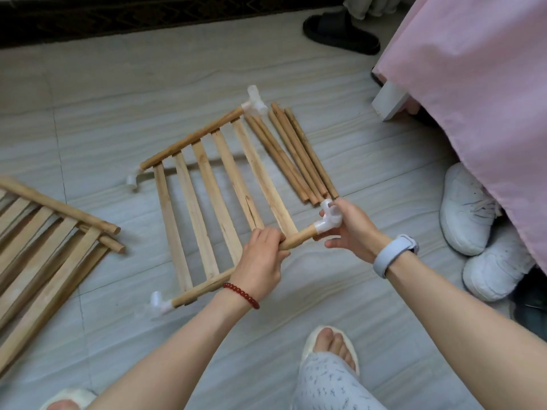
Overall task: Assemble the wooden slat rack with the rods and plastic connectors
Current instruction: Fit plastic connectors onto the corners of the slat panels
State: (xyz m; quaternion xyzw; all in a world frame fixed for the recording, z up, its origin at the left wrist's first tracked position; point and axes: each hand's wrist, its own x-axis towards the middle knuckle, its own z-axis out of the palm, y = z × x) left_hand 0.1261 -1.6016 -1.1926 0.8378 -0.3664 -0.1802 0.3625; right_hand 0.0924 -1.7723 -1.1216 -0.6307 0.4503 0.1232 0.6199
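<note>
Now the slat panel (207, 184) is held tilted above the floor (103, 108), a white plastic connector at each corner; the left hand (262, 257) curls round its near rail (296, 239); the right hand (350, 229) grips the near-right connector (325, 220) on that rail's end; loose rods (296, 155) lie just right of the panel; more slat panels (44, 241) lie left.
</note>
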